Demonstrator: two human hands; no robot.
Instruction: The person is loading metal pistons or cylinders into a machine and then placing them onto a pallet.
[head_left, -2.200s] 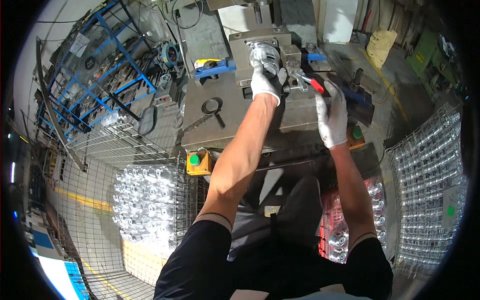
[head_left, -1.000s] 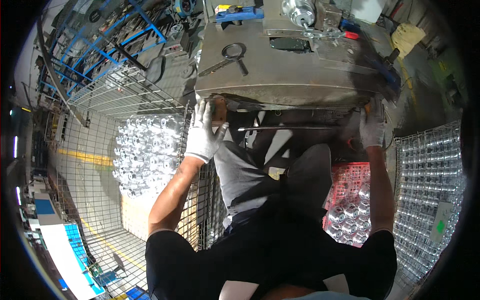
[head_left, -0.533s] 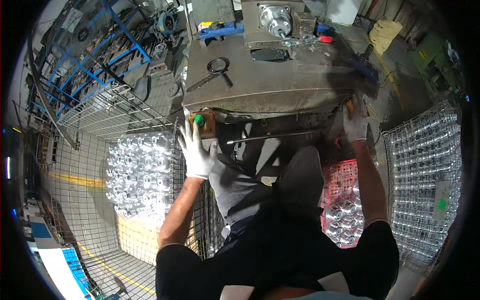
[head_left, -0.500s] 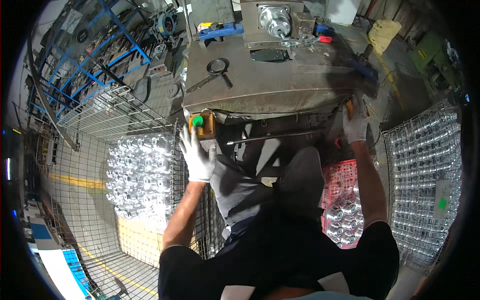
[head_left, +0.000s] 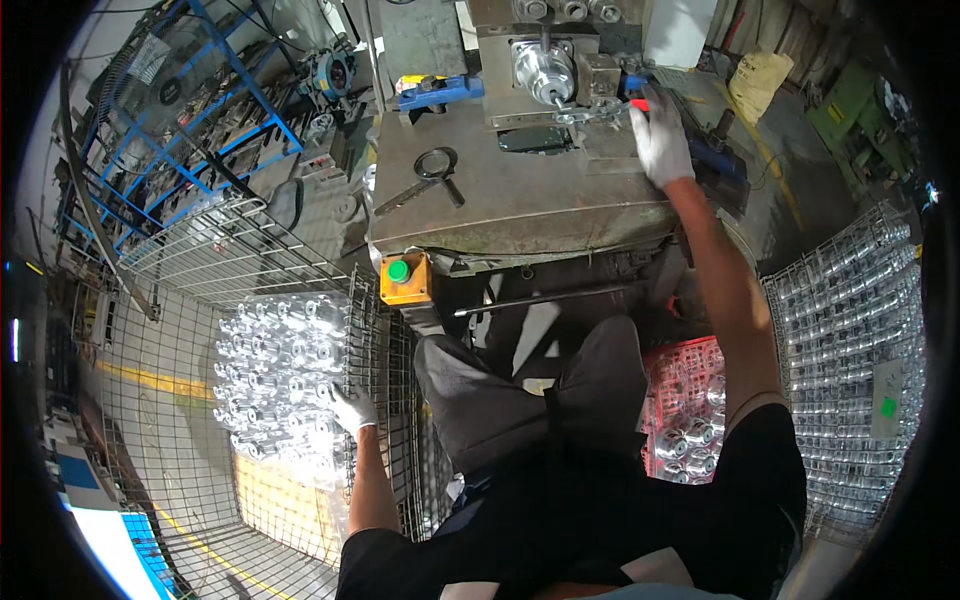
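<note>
My left hand (head_left: pixel 352 410), in a white glove, is at the inner side of a wire cage, beside the shiny metal parts (head_left: pixel 275 350) stacked there. Its fingers look apart and reach toward the nearest parts; whether they touch one I cannot tell. Over the machine table (head_left: pixel 530 190), my gloved right hand (head_left: pixel 664 145) is at the red-tipped handle (head_left: pixel 639 104) of a toggle clamp (head_left: pixel 590 115). Thumb and fingers are spread around the handle's end, not visibly closed on it. A round metal part (head_left: pixel 543 72) sits in the fixture, by the clamp's tip.
An orange box with a green button (head_left: pixel 399 271) stands at the table's front left. A black ring-shaped tool (head_left: pixel 436 164) lies on the table. To my right are a red crate (head_left: pixel 682 360) of metal parts and a full wire cage (head_left: pixel 845 370). A bar (head_left: pixel 550 298) runs below the table.
My left hand has left the button box and gone down into the left cage. My right hand has risen from the table's front right edge to the clamp handle.
</note>
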